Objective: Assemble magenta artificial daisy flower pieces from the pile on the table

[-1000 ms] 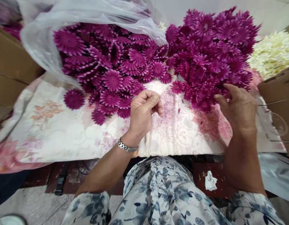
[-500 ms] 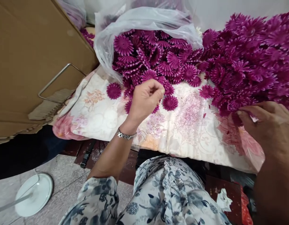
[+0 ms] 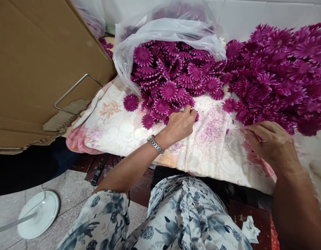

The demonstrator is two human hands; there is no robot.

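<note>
My left hand [image 3: 182,122], with a metal watch on its wrist, is at the front edge of a heap of purple artificial flower heads [image 3: 169,91]. Its fingers are curled down on a loose purple flower head [image 3: 197,117], mostly hidden behind them. To the right, my right hand [image 3: 271,142] is above the cloth, thumb and forefinger pinched together. Something thin and pale seems to stick out leftward from the fingertips, too faint to name. Just beyond the right hand lies a big pile of purple flowers [image 3: 277,76].
An open clear plastic bag [image 3: 171,29] surrounds the flower heap. A floral cloth [image 3: 118,128] covers the work surface, with pink crumbs on it. At left stands a cardboard box [image 3: 46,62] with a metal handle [image 3: 72,90]. A crumpled tissue [image 3: 250,229] lies low on the right.
My left hand has come down and rightward onto the loose flower head. My right hand has moved left, away from the big pile's edge. The view has shifted slightly.
</note>
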